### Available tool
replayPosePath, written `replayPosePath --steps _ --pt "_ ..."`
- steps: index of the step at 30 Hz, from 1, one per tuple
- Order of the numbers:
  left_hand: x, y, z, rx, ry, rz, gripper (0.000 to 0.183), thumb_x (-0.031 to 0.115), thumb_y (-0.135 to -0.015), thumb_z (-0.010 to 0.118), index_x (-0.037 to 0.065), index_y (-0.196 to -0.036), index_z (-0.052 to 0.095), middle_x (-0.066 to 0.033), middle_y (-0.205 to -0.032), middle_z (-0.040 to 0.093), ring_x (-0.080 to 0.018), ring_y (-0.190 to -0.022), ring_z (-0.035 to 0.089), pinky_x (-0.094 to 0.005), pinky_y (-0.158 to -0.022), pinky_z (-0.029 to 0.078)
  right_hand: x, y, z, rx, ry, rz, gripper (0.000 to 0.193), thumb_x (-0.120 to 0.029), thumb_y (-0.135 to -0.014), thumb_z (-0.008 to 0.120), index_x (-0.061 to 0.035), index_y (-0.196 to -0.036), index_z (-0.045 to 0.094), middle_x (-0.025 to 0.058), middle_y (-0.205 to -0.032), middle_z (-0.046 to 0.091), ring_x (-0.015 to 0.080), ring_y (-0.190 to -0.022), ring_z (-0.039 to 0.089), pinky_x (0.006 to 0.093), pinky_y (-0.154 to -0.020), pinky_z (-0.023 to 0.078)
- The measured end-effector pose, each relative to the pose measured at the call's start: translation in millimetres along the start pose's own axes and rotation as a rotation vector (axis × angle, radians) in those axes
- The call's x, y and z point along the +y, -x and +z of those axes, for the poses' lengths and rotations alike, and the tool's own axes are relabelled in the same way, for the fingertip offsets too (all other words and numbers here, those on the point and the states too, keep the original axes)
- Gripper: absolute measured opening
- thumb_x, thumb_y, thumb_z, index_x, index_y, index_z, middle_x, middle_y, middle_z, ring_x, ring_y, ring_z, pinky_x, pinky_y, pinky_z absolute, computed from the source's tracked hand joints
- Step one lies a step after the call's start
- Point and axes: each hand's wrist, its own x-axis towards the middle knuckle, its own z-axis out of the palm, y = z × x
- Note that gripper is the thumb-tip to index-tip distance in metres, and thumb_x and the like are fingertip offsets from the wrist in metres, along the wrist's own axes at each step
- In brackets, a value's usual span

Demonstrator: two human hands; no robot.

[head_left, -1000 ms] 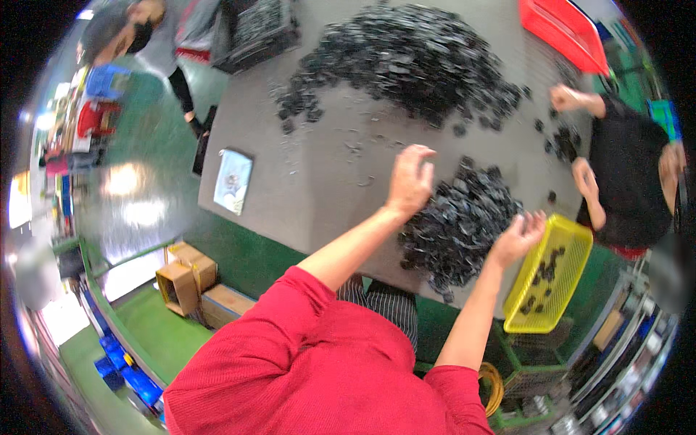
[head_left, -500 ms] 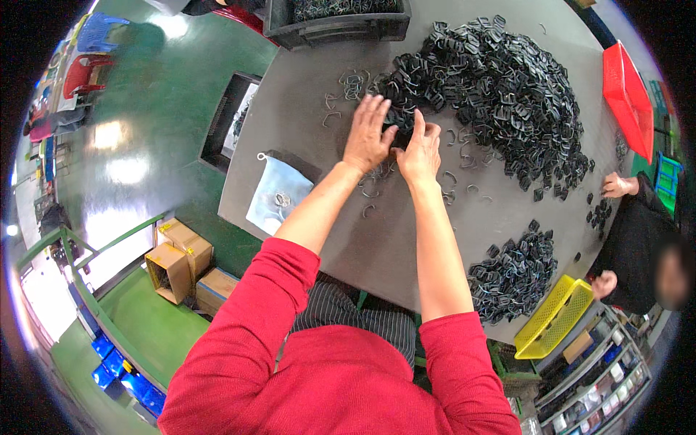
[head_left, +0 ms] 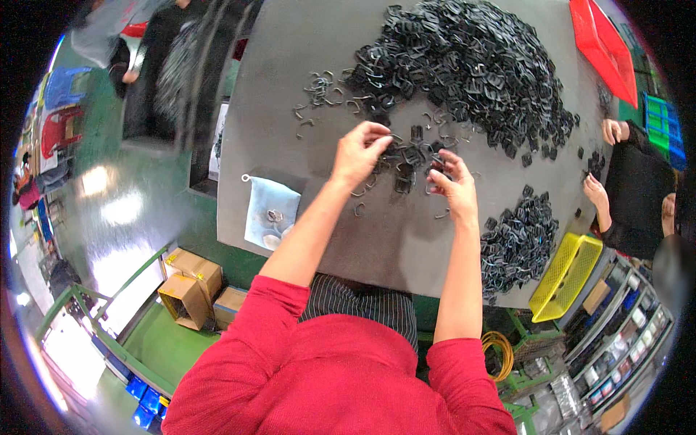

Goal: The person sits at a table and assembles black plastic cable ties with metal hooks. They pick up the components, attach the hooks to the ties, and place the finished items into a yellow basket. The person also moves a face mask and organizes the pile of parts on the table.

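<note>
My left hand [head_left: 360, 154] is pinched on a thin curved metal hook [head_left: 394, 138], as far as the small size lets me see. My right hand [head_left: 457, 187] has a small black plastic piece [head_left: 437, 161] between thumb and fingers. Between the two hands, several loose black pieces [head_left: 406, 156] lie on the grey table [head_left: 362, 250]. Just beyond them rises a large heap of black pieces with wire hooks [head_left: 464, 65]. Loose curved hooks [head_left: 319, 88] are scattered to the left of the heap.
A smaller heap of hooked pieces [head_left: 518, 243] lies at right, beside a yellow basket [head_left: 565, 279]. A red tray [head_left: 605, 51] sits at the far right. A co-worker's hands [head_left: 596, 192] handle pieces there. A light-blue cloth [head_left: 270, 210] lies left. A blurred black bin [head_left: 156, 94] is beyond the table's left edge.
My hands have come apart, the right moving rightward and down, and small pieces show between them. The black bin has left the far table edge for the left side. The view has shifted.
</note>
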Motion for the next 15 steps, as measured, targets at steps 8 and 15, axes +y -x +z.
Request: replayPosePath --steps 8,15 --pt "13.8 -30.7 -18.4 0.171 -0.223 -0.152 0.024 0.027 -0.081 0.064 0.003 -0.086 0.064 -0.0062 -0.075 0.063 -0.0135 -0.07 0.06 -0.03 -0.064 0.049 -7.2 -10.1 -11.7 0.056 0.225 -0.051 0.054 0.009 -0.072 0.06 -0.0068 -0.123 0.05 0.0154 -0.11 0.058 0.0183 -0.074 0.063 0.026 -0.058 0.054" --pt "-19.8 -38.7 31.7 0.355 -0.717 0.225 0.03 0.026 -0.071 0.074 0.005 -0.087 0.059 -0.011 -0.077 0.062 -0.0272 -0.073 0.06 -0.0359 -0.068 0.048 -10.7 -52.9 -8.1 -0.033 0.346 -0.043 0.019 -0.011 -0.083 0.059 -0.0026 -0.099 0.065 0.0019 -0.079 0.063 0.0093 -0.072 0.059 0.0247 -0.062 0.048"
